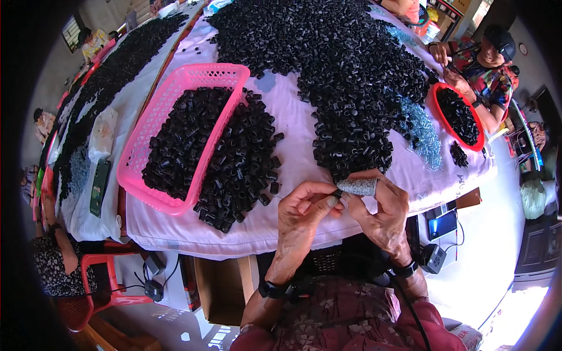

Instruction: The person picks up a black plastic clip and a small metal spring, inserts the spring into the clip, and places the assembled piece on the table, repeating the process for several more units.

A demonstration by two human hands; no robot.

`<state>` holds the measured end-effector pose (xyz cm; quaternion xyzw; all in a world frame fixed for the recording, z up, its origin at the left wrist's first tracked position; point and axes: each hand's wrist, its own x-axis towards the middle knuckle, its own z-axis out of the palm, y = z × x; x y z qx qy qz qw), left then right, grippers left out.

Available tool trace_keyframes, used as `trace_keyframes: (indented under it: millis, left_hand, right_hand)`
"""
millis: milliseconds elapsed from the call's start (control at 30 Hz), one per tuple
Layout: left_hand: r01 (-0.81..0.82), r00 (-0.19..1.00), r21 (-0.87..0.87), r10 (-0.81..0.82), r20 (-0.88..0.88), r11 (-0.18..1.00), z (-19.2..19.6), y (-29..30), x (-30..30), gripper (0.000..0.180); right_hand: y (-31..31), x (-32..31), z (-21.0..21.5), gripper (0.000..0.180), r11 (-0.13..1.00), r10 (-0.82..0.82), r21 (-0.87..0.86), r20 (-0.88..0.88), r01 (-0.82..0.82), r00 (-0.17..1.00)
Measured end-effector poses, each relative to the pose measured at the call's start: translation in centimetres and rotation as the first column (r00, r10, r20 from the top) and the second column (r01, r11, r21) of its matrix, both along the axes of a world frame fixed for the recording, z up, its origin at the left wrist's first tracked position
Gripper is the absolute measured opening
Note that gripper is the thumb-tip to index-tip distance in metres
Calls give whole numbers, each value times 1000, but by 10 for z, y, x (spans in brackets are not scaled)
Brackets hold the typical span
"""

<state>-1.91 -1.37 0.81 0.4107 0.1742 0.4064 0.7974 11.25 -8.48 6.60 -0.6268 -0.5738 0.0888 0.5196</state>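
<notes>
My left hand (304,213) pinches a small black plastic piece (337,193) between thumb and fingertips, near the table's front edge. Closed against the same piece is my right hand (383,213), whose index finger wears a grey knitted finger sleeve (357,186). The fingers cover most of the piece. Just beyond my hands begins a big heap of short black tube-like pieces (351,140). To the left, a pink plastic basket (136,140) holds many of the same pieces. A smaller pile (240,175) lies along the basket's right side.
Small clear bluish parts (422,137) lie right of the heap. Beyond them, a co-worker (492,73) sits by a red basin (437,96) of black pieces. A phone (100,187) lies on the left table, near another person's arm (65,248). An open cardboard box (219,286) stands below the edge.
</notes>
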Motion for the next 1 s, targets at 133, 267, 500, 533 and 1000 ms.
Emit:
trace_keyframes:
  millis: [133, 267, 500, 533, 1000]
  left_hand:
    - [-41, 998, 37, 42, -43, 998, 0, -1, 2, 15]
    - [-57, 997, 63, 60, -44, 996, -2, -2, 3, 16]
    - [-50, 999, 70, 51, -7, 996, -6, -3, 9, 20]
    - [-42, 999, 46, 41, 10, 998, -8, -3, 10, 19]
    - [-57, 998, 62, 58, -8, 996, -5, -1, 7, 17]
  right_hand:
    - [0, -3, -5, 14, 999, -39, -1, 23, 39, 999]
    - [0, 1, -9, 16, 999, -12, 45, 105, 7, 994]
    - [-1, 2, -8, 18, 998, -48, 33, 109, 45, 993]
    - [-2, 2, -9, 18, 999, -47, 19, 100, 45, 994]
    - [6, 2, -18, 18, 999, -29, 44, 17, 28, 999]
